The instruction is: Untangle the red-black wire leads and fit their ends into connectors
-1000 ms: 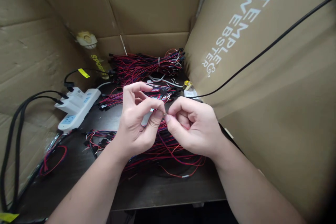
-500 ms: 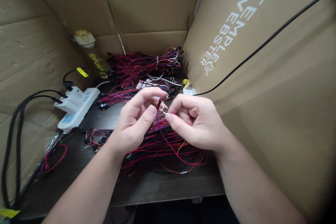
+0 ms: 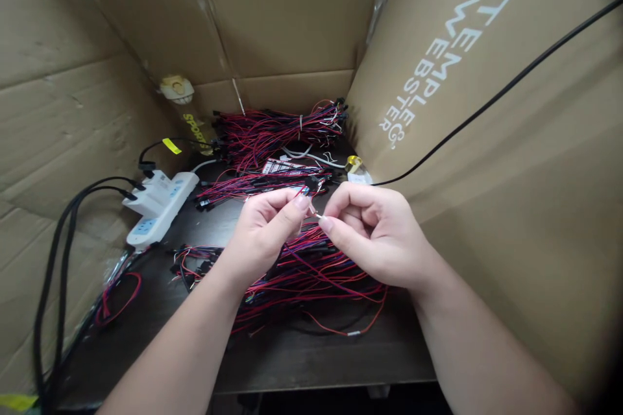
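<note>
My left hand (image 3: 263,227) and my right hand (image 3: 374,233) meet fingertip to fingertip above a loose heap of red, blue and black wires (image 3: 302,272) on a dark table (image 3: 302,356). Both hands are closed in a pinch on a thin wire end (image 3: 315,213) with a pale metal tip between them. The wire trails down from my fingers into the heap. Behind the hands lie a tied bundle of the same wires (image 3: 282,130) and a smaller bundle (image 3: 243,185).
A white power strip (image 3: 158,207) with black plugs and thick black cables (image 3: 58,259) lies at the left. Cardboard walls (image 3: 487,142) close in the back and both sides. A black cable (image 3: 487,104) crosses the right wall. A small yellow item (image 3: 354,163) sits by it.
My left fingers have curled down from a raised, spread pinch into a tighter one. Both hands stay together over the heap; the view has shifted slightly.
</note>
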`<action>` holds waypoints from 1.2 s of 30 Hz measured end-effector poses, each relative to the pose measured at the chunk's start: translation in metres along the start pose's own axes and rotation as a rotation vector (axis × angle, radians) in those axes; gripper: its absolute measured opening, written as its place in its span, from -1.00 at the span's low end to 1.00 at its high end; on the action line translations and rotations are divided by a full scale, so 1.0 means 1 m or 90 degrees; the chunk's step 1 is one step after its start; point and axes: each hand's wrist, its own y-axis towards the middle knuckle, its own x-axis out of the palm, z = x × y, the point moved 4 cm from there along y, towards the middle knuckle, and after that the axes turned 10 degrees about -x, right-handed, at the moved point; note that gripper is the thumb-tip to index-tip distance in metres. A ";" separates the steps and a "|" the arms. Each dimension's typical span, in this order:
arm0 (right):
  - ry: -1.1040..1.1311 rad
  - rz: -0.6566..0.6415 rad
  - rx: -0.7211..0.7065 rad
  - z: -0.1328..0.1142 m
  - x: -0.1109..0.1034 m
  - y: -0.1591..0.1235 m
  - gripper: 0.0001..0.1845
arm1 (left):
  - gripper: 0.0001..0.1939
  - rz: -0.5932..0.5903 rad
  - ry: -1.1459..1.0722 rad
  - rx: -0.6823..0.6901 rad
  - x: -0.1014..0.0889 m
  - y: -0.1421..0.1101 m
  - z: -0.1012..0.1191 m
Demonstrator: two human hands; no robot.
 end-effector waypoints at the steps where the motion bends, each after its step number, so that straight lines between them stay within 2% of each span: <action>1: 0.002 -0.002 -0.001 0.000 0.001 0.000 -0.85 | -0.70 0.003 0.002 0.002 0.000 0.000 0.000; 9: -0.029 -0.006 -0.005 -0.003 0.001 -0.001 -0.86 | -0.63 -0.018 0.006 -0.018 0.000 0.000 0.005; 13: -0.077 -0.006 0.021 -0.004 0.000 -0.001 -0.90 | -0.60 -0.012 0.011 -0.034 -0.001 0.002 0.005; 22: -0.078 0.036 0.023 -0.007 -0.005 -0.001 -0.86 | -0.59 -0.034 0.042 -0.076 -0.003 0.001 0.008; 29: -0.087 0.062 0.034 -0.007 -0.005 -0.002 -0.86 | -0.51 -0.045 0.075 -0.078 -0.001 0.001 0.010; 36: -0.098 0.062 0.016 -0.008 -0.005 -0.003 -0.87 | -0.54 -0.063 0.094 -0.042 0.001 0.001 0.012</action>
